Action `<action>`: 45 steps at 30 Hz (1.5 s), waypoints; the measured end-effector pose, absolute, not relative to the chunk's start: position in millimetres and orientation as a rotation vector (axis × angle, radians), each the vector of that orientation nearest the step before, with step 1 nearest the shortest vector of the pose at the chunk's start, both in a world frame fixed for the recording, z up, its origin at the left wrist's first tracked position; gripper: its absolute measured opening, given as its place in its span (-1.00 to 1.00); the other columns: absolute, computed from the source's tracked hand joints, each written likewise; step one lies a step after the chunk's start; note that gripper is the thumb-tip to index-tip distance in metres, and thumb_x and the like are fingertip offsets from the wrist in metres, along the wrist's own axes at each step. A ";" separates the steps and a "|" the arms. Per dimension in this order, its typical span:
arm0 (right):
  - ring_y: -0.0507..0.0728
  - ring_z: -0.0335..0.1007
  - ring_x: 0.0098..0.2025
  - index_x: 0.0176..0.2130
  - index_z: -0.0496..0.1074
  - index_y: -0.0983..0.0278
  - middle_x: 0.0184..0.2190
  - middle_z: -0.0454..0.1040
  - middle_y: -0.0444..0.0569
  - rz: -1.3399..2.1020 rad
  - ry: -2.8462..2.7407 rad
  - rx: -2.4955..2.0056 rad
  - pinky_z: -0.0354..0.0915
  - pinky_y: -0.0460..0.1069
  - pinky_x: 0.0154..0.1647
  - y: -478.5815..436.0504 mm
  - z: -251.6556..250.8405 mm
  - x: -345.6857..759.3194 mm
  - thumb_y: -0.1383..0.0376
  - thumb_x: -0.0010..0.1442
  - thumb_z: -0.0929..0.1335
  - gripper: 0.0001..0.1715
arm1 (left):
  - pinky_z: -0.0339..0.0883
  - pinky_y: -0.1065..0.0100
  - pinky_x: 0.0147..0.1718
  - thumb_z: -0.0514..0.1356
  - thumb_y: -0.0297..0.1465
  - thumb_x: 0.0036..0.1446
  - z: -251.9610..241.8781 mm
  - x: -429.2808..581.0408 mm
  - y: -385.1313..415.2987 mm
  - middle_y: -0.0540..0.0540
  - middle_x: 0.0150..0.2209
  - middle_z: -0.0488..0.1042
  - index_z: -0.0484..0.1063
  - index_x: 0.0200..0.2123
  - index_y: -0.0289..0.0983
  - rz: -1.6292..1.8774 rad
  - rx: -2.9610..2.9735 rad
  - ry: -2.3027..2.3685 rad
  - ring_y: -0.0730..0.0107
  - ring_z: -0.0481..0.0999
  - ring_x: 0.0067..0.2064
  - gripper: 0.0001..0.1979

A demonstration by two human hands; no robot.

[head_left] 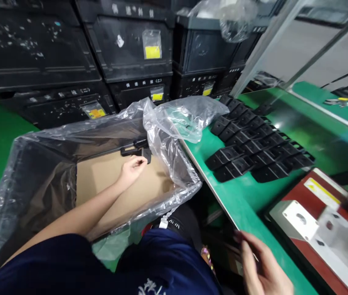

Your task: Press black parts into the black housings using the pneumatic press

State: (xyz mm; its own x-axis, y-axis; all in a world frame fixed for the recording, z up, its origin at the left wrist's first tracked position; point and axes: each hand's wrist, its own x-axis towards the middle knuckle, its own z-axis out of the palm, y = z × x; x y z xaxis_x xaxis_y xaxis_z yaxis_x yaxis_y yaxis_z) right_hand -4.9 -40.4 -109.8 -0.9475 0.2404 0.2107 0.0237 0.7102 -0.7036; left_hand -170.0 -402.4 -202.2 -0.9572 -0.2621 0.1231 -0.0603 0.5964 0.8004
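Observation:
My left hand [132, 171] reaches down into a plastic-lined box [43, 176]. Its thumb and fingers are pinched together at the edge of a black plastic part [145, 154], which lies on or just above the brown cardboard at the bottom. Part of the black piece is behind the fingers. At the front edge of the green table [238, 200], my right hand [264, 266] has its fingers curved and apart, somewhat blurred, with nothing visible in them. Rows of similar black plastic parts [253, 141] lie on the table, beyond the right hand.
Stacked black crates [127, 49] stand behind the lined box. Clear plastic film [192, 112] drapes from the box onto the table corner. A red and grey machine [324, 221] sits at the right, and a metal frame post [262, 49] rises behind the table.

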 end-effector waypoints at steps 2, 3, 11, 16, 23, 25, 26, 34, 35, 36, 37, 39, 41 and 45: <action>0.26 0.52 -0.10 0.01 0.41 0.11 -0.10 0.54 0.01 1.486 -2.561 -0.133 0.50 0.16 -0.13 -61.0 -99.2 -19.8 0.05 0.20 0.35 -0.59 | 0.44 0.35 -0.23 0.22 -0.42 0.14 -161.7 -153.8 -364.9 -0.08 -0.31 0.50 0.53 -0.34 -0.26 -1.201 -0.327 -2.394 0.39 0.51 -0.27 -0.92; 0.25 0.48 -0.02 0.11 0.32 0.15 -0.02 0.50 0.05 1.680 -2.474 -0.113 0.49 0.12 -0.09 -69.0 -91.8 -25.7 0.05 0.21 0.35 -0.48 | 0.43 0.37 -0.27 0.23 -0.45 0.14 -144.0 -144.8 -342.7 -0.08 -0.28 0.49 0.54 -0.30 -0.23 -1.110 -0.625 -2.223 0.41 0.51 -0.27 -0.91; 0.15 0.48 -0.10 0.07 0.27 0.21 -0.10 0.50 0.00 1.829 -1.930 -0.204 0.45 0.05 -0.07 -43.5 -48.4 0.6 0.13 0.11 0.45 -0.41 | 0.47 0.30 -0.28 0.14 -0.48 0.20 -81.4 -85.5 -172.9 -0.11 -0.34 0.53 0.49 -0.24 -0.28 -1.003 -1.808 -1.615 0.32 0.53 -0.26 -0.88; 0.15 0.46 -0.05 0.03 0.35 0.16 -0.07 0.48 -0.04 1.472 -1.956 -0.217 0.43 0.01 -0.06 29.3 -42.4 56.9 0.15 0.10 0.47 -0.48 | 0.39 0.07 0.02 0.26 -0.41 0.12 -53.8 -92.1 -123.8 -0.20 -0.07 0.47 0.41 -0.03 -0.26 -1.195 -1.637 -1.439 0.12 0.42 0.06 -0.68; 0.21 0.40 -0.05 0.02 0.36 0.13 -0.07 0.43 -0.02 1.207 -1.967 -0.159 0.39 0.09 -0.06 112.3 -8.2 50.5 0.07 0.07 0.46 -0.46 | 0.41 0.28 -0.08 0.08 -0.32 0.29 3.1 -103.6 -16.8 -0.13 -0.17 0.51 0.44 -0.09 -0.26 -1.770 -1.729 -1.678 0.33 0.51 -0.11 -0.78; 0.22 0.38 -0.03 0.03 0.35 0.14 -0.05 0.42 0.00 1.244 -1.866 -0.169 0.35 0.11 -0.01 138.5 1.6 35.3 0.08 0.08 0.45 -0.45 | 0.38 0.26 -0.04 0.09 -0.30 0.29 12.6 -104.0 10.7 -0.14 -0.15 0.51 0.44 -0.10 -0.27 -1.817 -1.625 -1.712 0.31 0.50 -0.08 -0.77; 0.21 0.37 -0.03 0.04 0.34 0.14 -0.04 0.41 0.00 1.287 -1.808 -0.164 0.33 0.11 0.00 151.3 6.2 27.3 0.09 0.08 0.45 -0.45 | 0.37 0.25 -0.03 0.09 -0.29 0.29 16.2 -104.4 22.8 -0.15 -0.14 0.50 0.44 -0.10 -0.28 -1.836 -1.581 -1.732 0.30 0.49 -0.07 -0.76; 0.10 0.36 -0.18 -0.05 0.37 0.17 -0.16 0.42 -0.10 1.578 -1.638 -0.113 0.32 -0.01 -0.13 203.1 15.6 -13.9 0.16 0.04 0.43 -0.54 | 0.35 0.19 0.01 0.07 -0.30 0.29 15.7 -114.7 76.1 -0.19 -0.13 0.49 0.45 -0.09 -0.30 -1.843 -1.333 -1.864 0.23 0.49 -0.04 -0.74; 0.09 0.37 -0.18 -0.05 0.36 0.17 -0.16 0.42 -0.11 1.605 -1.633 -0.117 0.32 -0.01 -0.13 203.2 12.9 -14.9 0.17 0.04 0.43 -0.55 | 0.35 0.19 0.01 0.07 -0.30 0.29 13.4 -116.0 77.7 -0.19 -0.12 0.49 0.45 -0.08 -0.29 -1.834 -1.330 -1.864 0.23 0.48 -0.04 -0.73; 0.09 0.37 -0.20 -0.05 0.35 0.16 -0.17 0.42 -0.12 1.630 -1.624 -0.124 0.32 -0.02 -0.15 202.9 9.9 -15.1 0.17 0.04 0.42 -0.55 | 0.36 0.19 0.01 0.06 -0.30 0.29 11.3 -116.9 78.9 -0.19 -0.11 0.49 0.46 -0.08 -0.29 -1.828 -1.333 -1.857 0.24 0.49 -0.04 -0.73; 0.08 0.37 -0.22 -0.05 0.33 0.16 -0.19 0.42 -0.13 1.660 -1.613 -0.136 0.32 -0.03 -0.19 202.4 7.0 -15.0 0.17 0.05 0.41 -0.55 | 0.36 0.20 0.00 0.06 -0.30 0.29 9.5 -117.5 79.7 -0.19 -0.12 0.49 0.46 -0.08 -0.29 -1.821 -1.338 -1.847 0.24 0.49 -0.05 -0.73; 0.06 0.35 -0.29 -0.06 0.31 0.16 -0.24 0.41 -0.14 1.718 -1.593 -0.160 0.29 -0.06 -0.32 202.1 1.7 -14.1 0.16 0.05 0.40 -0.56 | 0.38 0.21 -0.04 0.06 -0.31 0.29 6.9 -117.2 81.1 -0.17 -0.16 0.49 0.48 -0.12 -0.28 -1.803 -1.352 -1.835 0.26 0.50 -0.08 -0.74; 0.04 0.31 -0.36 -0.06 0.29 0.15 -0.28 0.39 -0.16 1.746 -1.583 -0.182 0.23 -0.09 -0.41 203.1 -2.1 -13.4 0.15 0.05 0.40 -0.55 | 0.39 0.22 -0.06 0.06 -0.32 0.29 4.6 -115.5 82.5 -0.15 -0.18 0.49 0.49 -0.14 -0.27 -1.793 -1.359 -1.833 0.28 0.50 -0.11 -0.75; 0.03 0.30 -0.37 -0.06 0.29 0.15 -0.29 0.38 -0.18 1.732 -1.578 -0.182 0.22 -0.09 -0.40 204.0 -4.5 -13.0 0.13 0.04 0.40 -0.54 | 0.39 0.21 -0.05 0.01 -0.33 0.31 -0.2 -111.6 84.3 -0.17 -0.17 0.48 0.48 -0.11 -0.28 -1.797 -1.301 -1.831 0.26 0.49 -0.08 -0.72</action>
